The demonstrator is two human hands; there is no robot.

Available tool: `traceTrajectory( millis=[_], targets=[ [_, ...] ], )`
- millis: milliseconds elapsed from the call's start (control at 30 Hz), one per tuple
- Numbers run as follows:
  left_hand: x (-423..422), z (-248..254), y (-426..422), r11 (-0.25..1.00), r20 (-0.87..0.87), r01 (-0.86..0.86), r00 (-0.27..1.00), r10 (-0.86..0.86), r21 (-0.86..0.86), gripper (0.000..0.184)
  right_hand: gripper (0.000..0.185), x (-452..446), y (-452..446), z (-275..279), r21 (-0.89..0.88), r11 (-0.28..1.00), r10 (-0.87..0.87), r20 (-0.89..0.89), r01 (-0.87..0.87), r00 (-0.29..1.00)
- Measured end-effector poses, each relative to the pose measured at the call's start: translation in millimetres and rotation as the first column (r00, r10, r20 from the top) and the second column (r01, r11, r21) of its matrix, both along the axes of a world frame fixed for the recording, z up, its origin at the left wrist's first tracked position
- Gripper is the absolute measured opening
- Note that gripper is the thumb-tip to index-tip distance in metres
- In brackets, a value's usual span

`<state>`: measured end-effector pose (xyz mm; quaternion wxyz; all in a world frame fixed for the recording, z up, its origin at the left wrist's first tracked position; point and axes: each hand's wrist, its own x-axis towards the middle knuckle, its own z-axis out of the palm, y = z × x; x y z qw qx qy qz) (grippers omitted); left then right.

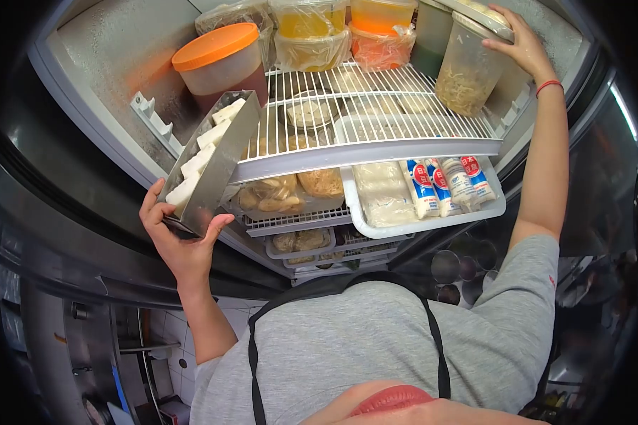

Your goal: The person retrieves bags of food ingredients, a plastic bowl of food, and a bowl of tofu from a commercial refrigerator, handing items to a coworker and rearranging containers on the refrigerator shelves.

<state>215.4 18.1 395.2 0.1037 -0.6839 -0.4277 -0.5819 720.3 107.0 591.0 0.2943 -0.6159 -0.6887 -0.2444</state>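
My left hand (pixel 181 244) grips the lower end of a narrow metal container (pixel 223 159), which is tilted at the left front of the fridge shelf. White blocks (pixel 195 166) that look like tofu lie in a row inside it. At the upper right, my right hand (pixel 524 53) is closed round the edge of a flat, pale lid-like piece (pixel 483 15). This piece rests on top of a tall clear plastic tub (pixel 468 74) with pale stringy contents. What lies on the piece is partly cut off by the frame.
A tub with an orange lid (pixel 216 46) and stacked tubs of yellow liquid (pixel 310 49) and orange liquid (pixel 381 46) stand on the white wire shelf (pixel 365 152). Below, a white tray (pixel 354 212) with wrapped packs juts out. Lower shelves hold bagged food (pixel 269 195).
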Motion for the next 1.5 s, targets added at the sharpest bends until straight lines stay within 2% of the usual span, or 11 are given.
traceTrajectory(
  millis=[200, 300, 500, 567, 633, 733, 800, 900, 967, 1000, 1500],
  targets=[
    [13, -1, 6, 1.000, -0.007, 0.001, 1.000, -0.001, -0.014, 0.071, 0.066, 19, 15, -3, 0.093, 0.995, 0.042, -0.142, -0.029, 0.989],
    [16, -4, 10, 0.998, 0.055, 0.063, 0.997, -0.062, -0.007, 0.068, 0.065, 9, 17, -5, 0.157, 0.984, -0.061, -0.163, 0.087, 0.985],
    [14, -3, 8, 0.999, 0.025, 0.012, 1.000, -0.011, -0.046, 0.067, 0.060, -30, 10, -3, 0.048, 0.987, -0.157, 0.055, 0.154, 0.986],
    [14, -4, 8, 0.998, 0.024, 0.017, 1.000, -0.015, -0.055, 0.067, 0.053, -56, 25, -11, 0.568, 0.785, 0.001, 0.397, -0.246, 0.918],
    [14, -5, 9, 0.998, 0.039, 0.021, 0.999, -0.019, -0.063, 0.067, 0.047, -93, 29, -17, 0.164, 0.932, 0.293, 0.186, -0.323, 0.938],
    [14, -2, 8, 0.998, 0.021, 0.003, 1.000, -0.002, -0.062, 0.067, 0.032, -102, 97, -41, -0.344, 0.934, 0.151, 0.137, -0.096, 0.979],
    [15, 0, 7, 0.998, -0.007, -0.022, 1.000, 0.021, -0.052, 0.066, 0.034, -91, 141, -68, -0.279, 0.956, 0.140, 0.146, -0.095, 0.979],
    [14, 1, 7, 0.998, 0.001, -0.013, 1.000, 0.013, -0.061, 0.065, 0.037, -82, 169, -94, -0.432, 0.901, 0.035, 0.172, 0.043, 0.985],
    [14, 0, 6, 0.997, 0.009, -0.006, 1.000, 0.007, -0.080, 0.065, 0.037, -79, 167, -109, -0.214, 0.977, 0.036, 0.228, 0.014, 0.973],
    [14, -1, 7, 0.997, 0.010, -0.010, 1.000, 0.011, -0.082, 0.065, 0.037, -78, 169, -111, -0.217, 0.976, 0.040, 0.230, 0.011, 0.972],
    [13, -6, 14, 0.993, 0.042, 0.004, 0.999, 0.001, -0.121, 0.067, 0.024, -97, 53, -98, -0.068, 0.997, 0.054, 0.192, -0.042, 0.980]
  ],
)
